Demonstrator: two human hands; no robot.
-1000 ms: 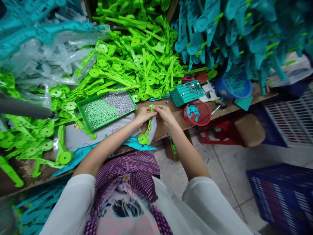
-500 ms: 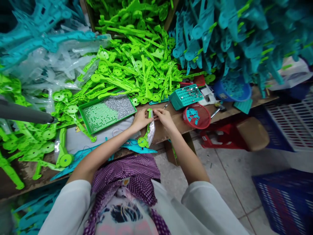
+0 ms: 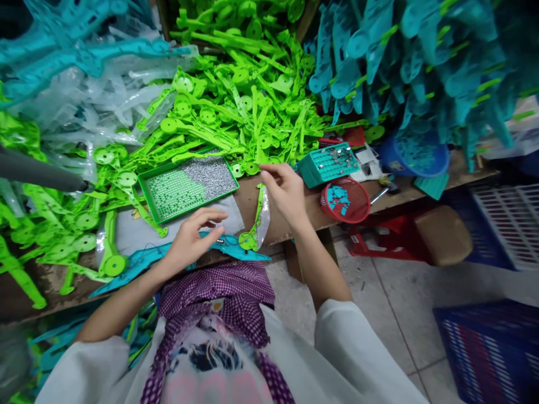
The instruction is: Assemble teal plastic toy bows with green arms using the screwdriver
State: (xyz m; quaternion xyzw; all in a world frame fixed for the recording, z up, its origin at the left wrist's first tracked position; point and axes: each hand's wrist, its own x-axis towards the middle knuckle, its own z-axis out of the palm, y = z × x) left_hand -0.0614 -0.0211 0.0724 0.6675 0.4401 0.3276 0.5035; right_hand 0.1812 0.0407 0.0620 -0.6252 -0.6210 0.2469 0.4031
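Observation:
My left hand [image 3: 191, 242] hovers over a long turquoise plastic part [image 3: 242, 247] at the table's front edge, its fingers apart and holding nothing. A thin wire lies around that part. My right hand [image 3: 287, 193] is raised beside the upper end of a bright green plastic arm-shaped piece [image 3: 252, 231], thumb and forefinger apart. The green piece has a round disc end and clear film along its right side. It rests near the edge, its disc over the turquoise part. Behind my left hand stands a green perforated tray [image 3: 158, 216] with many tiny metal pieces.
Green plastic parts [image 3: 236, 106] are heaped at the back, with turquoise parts [image 3: 370, 56] piled at right. Turquoise stacked trays [image 3: 311, 175], a red basket [image 3: 362, 203] and a blue basin [image 3: 440, 163] stand to the right. A red stool [image 3: 389, 241] is below the table.
Both hands have let go of the green piece, which now lies on the table. My left hand has moved left and toward me; my right hand has shifted slightly up.

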